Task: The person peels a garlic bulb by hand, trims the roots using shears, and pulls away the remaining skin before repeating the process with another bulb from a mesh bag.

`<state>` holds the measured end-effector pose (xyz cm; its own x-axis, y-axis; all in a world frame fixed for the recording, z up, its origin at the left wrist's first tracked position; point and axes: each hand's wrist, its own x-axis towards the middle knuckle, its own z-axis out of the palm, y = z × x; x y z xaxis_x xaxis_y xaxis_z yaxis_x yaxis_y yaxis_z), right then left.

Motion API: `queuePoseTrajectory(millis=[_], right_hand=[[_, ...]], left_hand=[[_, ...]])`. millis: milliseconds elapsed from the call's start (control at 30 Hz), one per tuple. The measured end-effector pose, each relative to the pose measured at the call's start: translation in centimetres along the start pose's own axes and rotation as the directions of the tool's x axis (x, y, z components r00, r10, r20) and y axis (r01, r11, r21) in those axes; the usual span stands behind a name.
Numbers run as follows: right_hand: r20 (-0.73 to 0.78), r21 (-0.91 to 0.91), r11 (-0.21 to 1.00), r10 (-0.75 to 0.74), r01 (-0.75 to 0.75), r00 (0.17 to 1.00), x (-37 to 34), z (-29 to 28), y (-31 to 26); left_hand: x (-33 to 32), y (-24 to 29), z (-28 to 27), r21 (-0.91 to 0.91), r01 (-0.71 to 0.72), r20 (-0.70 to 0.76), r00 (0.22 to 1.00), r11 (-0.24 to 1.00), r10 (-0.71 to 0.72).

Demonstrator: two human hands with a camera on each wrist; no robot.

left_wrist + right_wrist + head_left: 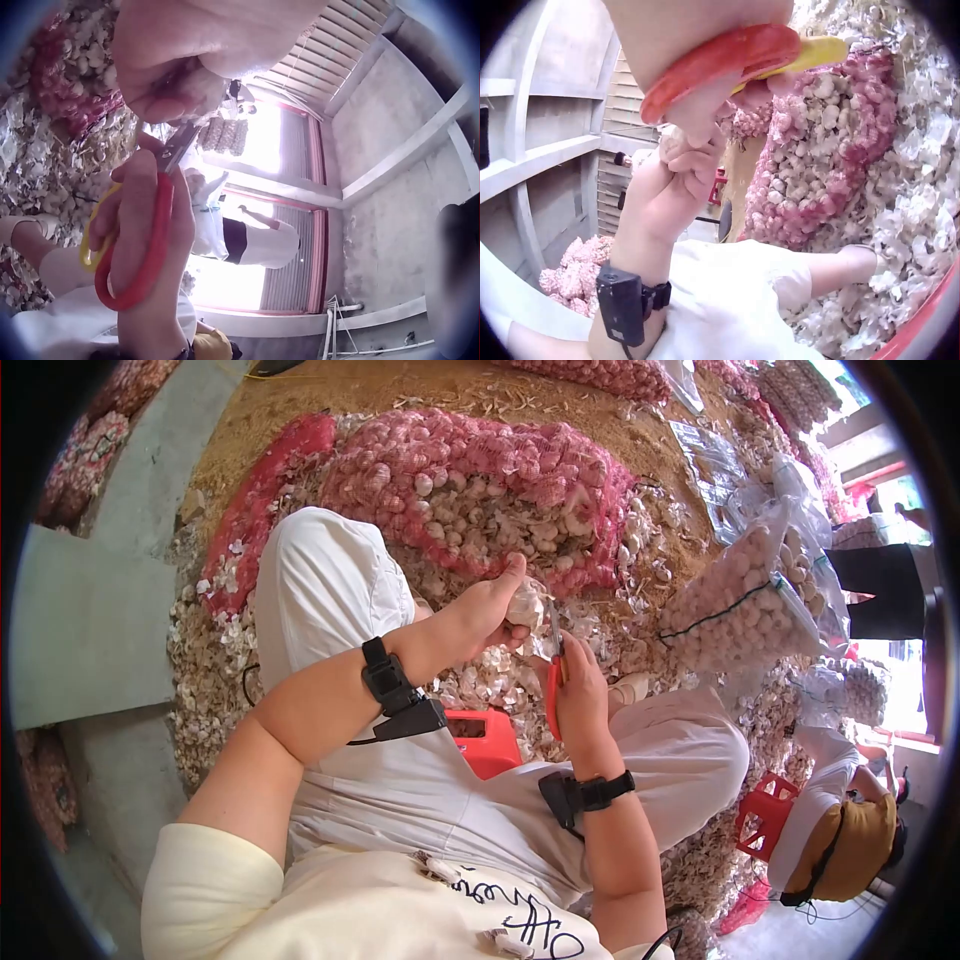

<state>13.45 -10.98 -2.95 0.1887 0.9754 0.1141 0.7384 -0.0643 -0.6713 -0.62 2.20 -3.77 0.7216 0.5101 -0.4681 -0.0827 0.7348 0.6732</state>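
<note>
My left hand (pixel 482 615) grips a whitish garlic bulb (pixel 526 606), thumb along its upper side and fingers curled beneath. In the right wrist view the same hand (pixel 667 187) shows its fingers folded round the bulb (pixel 673 141). A pair of scissors with red and yellow handles (pixel 161 240) sits in my right hand (pixel 582 690), fingers through the loops. Its metal blades (pixel 556 628) point up beside the bulb, close to its right side. In the left wrist view the blades (pixel 178 146) reach right under the left hand.
An opened pink mesh sack (pixel 470 450) of garlic lies ahead. Papery skins (pixel 190 690) cover the ground. A red plastic stool (pixel 490 745) shows between my legs. At right stand a clear sack (pixel 745 600) of bulbs and another person in a brown top (pixel 850 845).
</note>
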Motion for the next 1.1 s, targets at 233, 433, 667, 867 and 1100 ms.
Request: queuePoseTrajectory(millis=[233, 433, 667, 867, 1100], right_hand=[[0.283, 0.353, 0.741, 0.497, -0.571, 0.820, 0.8, 0.5, 3.6], [0.280, 0.771, 0.457, 0.383, -0.444, 0.880, 2.1, -1.1, 1.0], [0.287, 0.857, 0.347, 0.293, -0.381, 0.912, 3.0, -1.6, -1.0], [0.207, 0.892, 0.338, 0.286, -0.301, 0.936, 2.8, -1.6, -0.7], [0.154, 0.917, 0.315, 0.284, -0.243, 0.947, 2.3, -2.0, -2.0]], left_hand=[[-0.1, 1.4, 0.2, 0.205, -0.158, 0.052, 0.987, 0.966, 0.150], [-1.4, 2.5, 0.4, 0.272, -0.189, 0.252, 0.960, 0.944, 0.120], [-0.7, -0.3, 1.1, 0.632, -0.331, 0.155, 0.940, 0.701, 0.304], [-2.1, 0.3, 2.6, 0.799, -0.443, 0.264, 0.866, 0.406, 0.424], [-2.3, 0.1, 3.2, 0.764, -0.487, 0.285, 0.844, 0.424, 0.454]])
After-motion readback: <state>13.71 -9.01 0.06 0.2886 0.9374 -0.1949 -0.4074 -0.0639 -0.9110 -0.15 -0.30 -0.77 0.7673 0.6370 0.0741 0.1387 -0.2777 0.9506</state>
